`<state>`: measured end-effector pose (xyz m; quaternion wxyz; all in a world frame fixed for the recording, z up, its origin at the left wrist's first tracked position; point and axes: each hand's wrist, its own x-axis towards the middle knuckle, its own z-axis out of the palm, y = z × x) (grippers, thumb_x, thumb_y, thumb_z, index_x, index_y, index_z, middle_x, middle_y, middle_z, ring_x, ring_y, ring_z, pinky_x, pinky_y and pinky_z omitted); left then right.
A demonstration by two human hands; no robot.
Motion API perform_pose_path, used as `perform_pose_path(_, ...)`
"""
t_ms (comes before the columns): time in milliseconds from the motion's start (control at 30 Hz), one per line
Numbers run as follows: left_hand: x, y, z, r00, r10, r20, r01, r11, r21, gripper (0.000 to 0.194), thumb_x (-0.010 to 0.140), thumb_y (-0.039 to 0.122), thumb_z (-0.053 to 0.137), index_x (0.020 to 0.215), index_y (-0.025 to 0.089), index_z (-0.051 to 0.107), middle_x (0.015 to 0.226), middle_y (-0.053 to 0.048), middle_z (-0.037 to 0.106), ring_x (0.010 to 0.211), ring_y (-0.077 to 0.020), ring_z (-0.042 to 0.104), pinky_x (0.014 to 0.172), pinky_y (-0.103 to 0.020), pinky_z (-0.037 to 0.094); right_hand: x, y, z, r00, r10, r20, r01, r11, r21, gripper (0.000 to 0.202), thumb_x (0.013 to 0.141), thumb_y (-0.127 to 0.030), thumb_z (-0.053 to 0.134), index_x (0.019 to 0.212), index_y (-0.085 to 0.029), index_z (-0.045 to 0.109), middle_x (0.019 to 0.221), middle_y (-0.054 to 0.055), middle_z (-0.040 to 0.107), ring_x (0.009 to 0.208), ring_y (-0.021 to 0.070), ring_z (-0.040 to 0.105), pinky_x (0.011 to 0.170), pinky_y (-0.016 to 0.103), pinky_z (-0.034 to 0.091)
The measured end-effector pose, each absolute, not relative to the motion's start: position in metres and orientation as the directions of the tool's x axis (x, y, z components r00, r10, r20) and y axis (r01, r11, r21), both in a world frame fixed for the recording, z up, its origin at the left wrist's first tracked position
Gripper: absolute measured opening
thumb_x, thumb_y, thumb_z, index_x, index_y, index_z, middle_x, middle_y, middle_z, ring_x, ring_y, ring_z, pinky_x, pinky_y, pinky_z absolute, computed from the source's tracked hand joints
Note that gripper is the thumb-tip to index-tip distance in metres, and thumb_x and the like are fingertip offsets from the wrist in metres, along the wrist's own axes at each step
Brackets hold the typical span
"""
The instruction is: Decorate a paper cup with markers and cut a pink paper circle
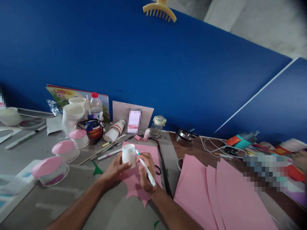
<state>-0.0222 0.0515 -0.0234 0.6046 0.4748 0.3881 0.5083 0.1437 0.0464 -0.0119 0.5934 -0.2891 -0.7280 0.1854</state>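
The left hand (117,168) holds a small white paper cup (128,159) with pale blue marks near its top end, the thumb pressed on its front. The right hand (147,171) grips a long white marker pen (149,175) with a blue band. The pen's tip is right by the cup's right side; I can't tell if they touch. Under the cup, a pink paper sheet with a spiky edge (137,188) lies on the grey bench (100,210). Left of the cup stand three white tubs with round pink tops (63,151). Behind it, to the right, is a clear jar with a cream lid (156,130).
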Motion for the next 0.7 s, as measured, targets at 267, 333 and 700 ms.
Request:
perform_pose_path(267,-0.020,0.050,-0.015,0.218,0.976,-0.004,-0.372,0.087,0.924,0.060,0.070,0.039,0.078,0.122,0.016,0.061,0.115,-0.013,0.068,0.105,-0.0310,0.060,0.090,-0.038,0.044,0.139,0.050,-0.023,-0.007,0.790,0.613,0.218,0.600,-0.770,0.039,0.101,-0.037,0.036,0.135,-0.021,0.046,0.109,0.010,0.062,0.099,0.0220,0.062,0.087,0.040,0.053)
perform_pose_path(333,-0.019,0.050,-0.013,0.222,0.975,-0.006,-0.389,0.095,0.917,0.058,0.073,0.039,0.076,0.124,0.016,0.060,0.117,-0.013,0.067,0.107,-0.0316,0.060,0.091,-0.039,0.045,0.138,0.049,-0.022,-0.025,0.786,0.618,0.219,0.607,-0.764,0.039,0.101,-0.037,0.037,0.134,-0.020,0.047,0.109,0.010,0.063,0.100,0.0219,0.062,0.088,0.039,0.052)
perform_pose_path(700,-0.021,0.050,-0.020,0.158,0.987,0.023,-0.232,0.015,0.972,0.050,0.069,0.045,0.078,0.107,0.016,0.065,0.100,-0.009,0.068,0.093,-0.0270,0.060,0.083,-0.035,0.045,0.138,0.040,-0.010,-0.195,0.613,0.765,0.191,0.789,-0.584,0.035,0.101,-0.038,0.035,0.128,-0.023,0.050,0.105,0.010,0.062,0.097,0.0231,0.061,0.084,0.040,0.052)
